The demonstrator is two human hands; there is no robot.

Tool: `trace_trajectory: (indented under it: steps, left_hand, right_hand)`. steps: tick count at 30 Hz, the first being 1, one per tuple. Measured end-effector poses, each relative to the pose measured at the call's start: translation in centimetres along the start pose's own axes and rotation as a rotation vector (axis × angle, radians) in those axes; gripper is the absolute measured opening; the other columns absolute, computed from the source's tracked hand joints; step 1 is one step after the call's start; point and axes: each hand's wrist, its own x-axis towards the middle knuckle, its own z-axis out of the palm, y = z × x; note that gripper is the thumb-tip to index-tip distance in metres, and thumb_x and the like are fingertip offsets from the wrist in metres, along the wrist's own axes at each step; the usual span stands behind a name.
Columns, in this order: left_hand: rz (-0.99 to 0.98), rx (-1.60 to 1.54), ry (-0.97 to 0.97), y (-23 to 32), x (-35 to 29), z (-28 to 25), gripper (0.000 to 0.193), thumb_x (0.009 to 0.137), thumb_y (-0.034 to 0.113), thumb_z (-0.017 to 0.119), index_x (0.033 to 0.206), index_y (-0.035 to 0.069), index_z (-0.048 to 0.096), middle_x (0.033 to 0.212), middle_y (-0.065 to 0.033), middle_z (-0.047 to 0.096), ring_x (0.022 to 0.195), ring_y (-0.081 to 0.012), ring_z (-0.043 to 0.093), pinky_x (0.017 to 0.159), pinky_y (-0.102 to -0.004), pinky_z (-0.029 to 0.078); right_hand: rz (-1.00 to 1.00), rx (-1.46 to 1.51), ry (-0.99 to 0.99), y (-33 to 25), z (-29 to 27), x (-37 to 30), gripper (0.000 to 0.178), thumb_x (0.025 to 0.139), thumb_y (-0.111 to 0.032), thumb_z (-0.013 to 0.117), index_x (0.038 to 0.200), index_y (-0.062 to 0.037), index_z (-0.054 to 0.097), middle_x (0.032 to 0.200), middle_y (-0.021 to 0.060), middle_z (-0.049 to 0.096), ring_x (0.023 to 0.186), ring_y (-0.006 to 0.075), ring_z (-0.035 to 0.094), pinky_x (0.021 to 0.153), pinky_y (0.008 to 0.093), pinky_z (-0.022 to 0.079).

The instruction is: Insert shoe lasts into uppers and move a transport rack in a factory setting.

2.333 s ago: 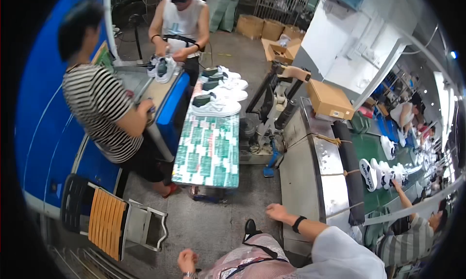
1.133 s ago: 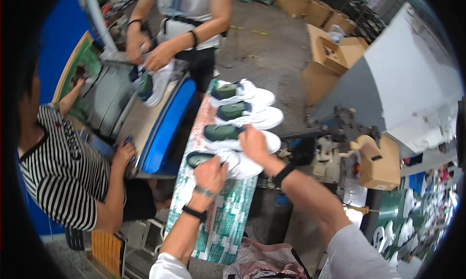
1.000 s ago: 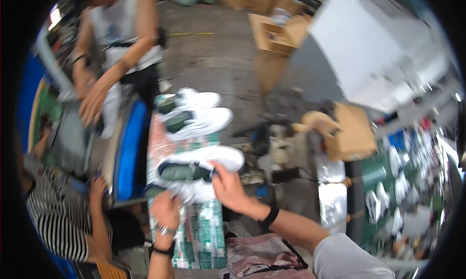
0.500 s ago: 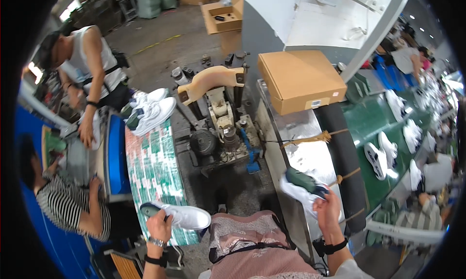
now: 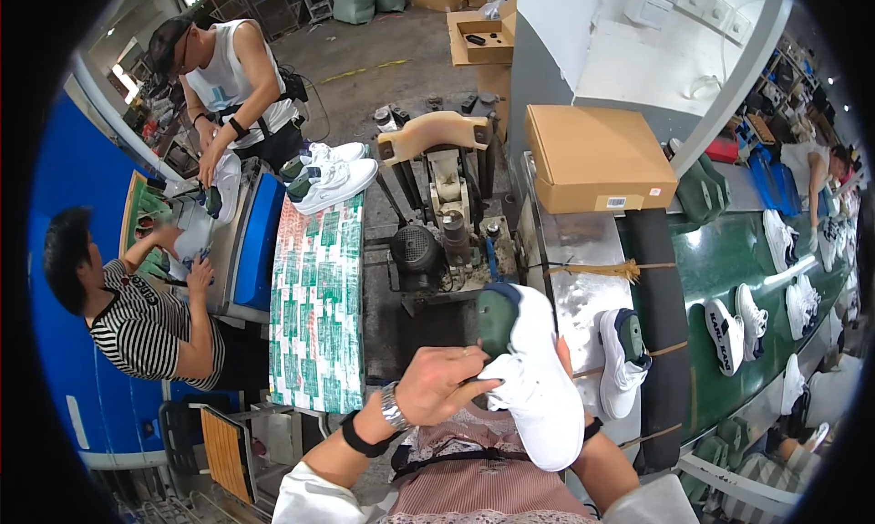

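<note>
A white sneaker (image 5: 542, 378) with a dark green insole and navy collar lining is held up in front of my apron, its toe pointing down toward me. At its tongue and lace area, my left hand (image 5: 442, 385) is closed, thumb and fingers pinching there. Behind the sneaker's right side is my right hand (image 5: 564, 354), mostly hidden, with fingers showing along the edge as it supports the shoe. A second white sneaker (image 5: 622, 375) with a green insole stands on the metal bench (image 5: 581, 316) to the right.
A machine (image 5: 447, 205) with a curved pad stands ahead. Left is a tape-covered table (image 5: 317, 314) bearing white sneakers (image 5: 333, 182); two people work beyond it. A cardboard box (image 5: 602, 155) sits on the bench. Farther right, a green conveyor (image 5: 697, 287) carries several shoes.
The sneaker from the left has come to the middle in front of me, now in both hands. My right hand has let go of the other sneaker, left on the bench.
</note>
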Motion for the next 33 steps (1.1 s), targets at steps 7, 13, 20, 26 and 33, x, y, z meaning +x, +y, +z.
trace_trajectory:
  steps: [7, 13, 20, 26, 33]
  left_hand:
    - [-0.399, -0.688, 0.353, -10.8, 0.3, 1.9, 0.032, 0.086, 0.012, 0.076, 0.111, 0.003, 0.059, 0.098, -0.0013, 0.061, 0.092, -0.0087, 0.056, 0.082, -0.0283, 0.049]
    - [-0.597, -1.142, 0.531, -19.6, 5.7, 2.4, 0.03, 0.096, 0.031, 0.068, 0.11, 0.007, 0.059, 0.092, -0.0001, 0.064, 0.077, -0.0078, 0.061, 0.066, -0.0236, 0.048]
    - [-0.449, -1.713, 0.568, -23.1, 5.2, 5.6, 0.034, 0.104, 0.032, 0.05, 0.118, 0.002, 0.058, 0.114, -0.0068, 0.065, 0.107, -0.0173, 0.063, 0.093, -0.0386, 0.052]
    - [-0.73, -1.578, 0.421, -19.0, 2.4, 5.3, 0.056, 0.103, 0.052, 0.044, 0.142, 0.012, 0.047, 0.136, -0.0074, 0.058, 0.127, -0.0208, 0.053, 0.1, -0.0456, 0.049]
    - [-0.473, -2.102, 0.386, -13.9, 3.4, 7.4, 0.066, 0.101, 0.056, 0.043, 0.148, 0.009, 0.04, 0.138, -0.0134, 0.056, 0.124, -0.0292, 0.058, 0.103, -0.0456, 0.048]
  right_hand:
    - [-0.656, -0.728, 0.219, -4.7, 7.2, 6.5, 0.059, 0.092, -0.034, 0.065, 0.137, 0.0003, 0.047, 0.12, 0.0125, 0.064, 0.106, 0.0234, 0.064, 0.091, 0.0365, 0.053]
    - [-0.966, -1.366, 0.338, -8.2, 14.6, 14.5, 0.068, 0.084, -0.034, 0.073, 0.135, 0.0015, 0.046, 0.121, 0.0189, 0.065, 0.106, 0.027, 0.066, 0.09, 0.0385, 0.051]
    - [-0.789, -2.011, 0.588, -6.8, 19.7, 17.5, 0.081, 0.076, -0.046, 0.076, 0.128, 0.0034, 0.04, 0.105, 0.0279, 0.066, 0.093, 0.0451, 0.067, 0.084, 0.0485, 0.053]
    - [-0.984, -2.049, 0.589, -4.6, 17.3, 15.8, 0.076, 0.074, -0.035, 0.079, 0.13, -0.0012, 0.041, 0.103, 0.0199, 0.066, 0.093, 0.0376, 0.068, 0.081, 0.0451, 0.053]
    - [-0.967, -1.982, 0.543, -4.2, 17.4, 15.5, 0.084, 0.072, -0.036, 0.08, 0.135, 0.0005, 0.037, 0.111, 0.0247, 0.063, 0.094, 0.0411, 0.067, 0.082, 0.0485, 0.053]
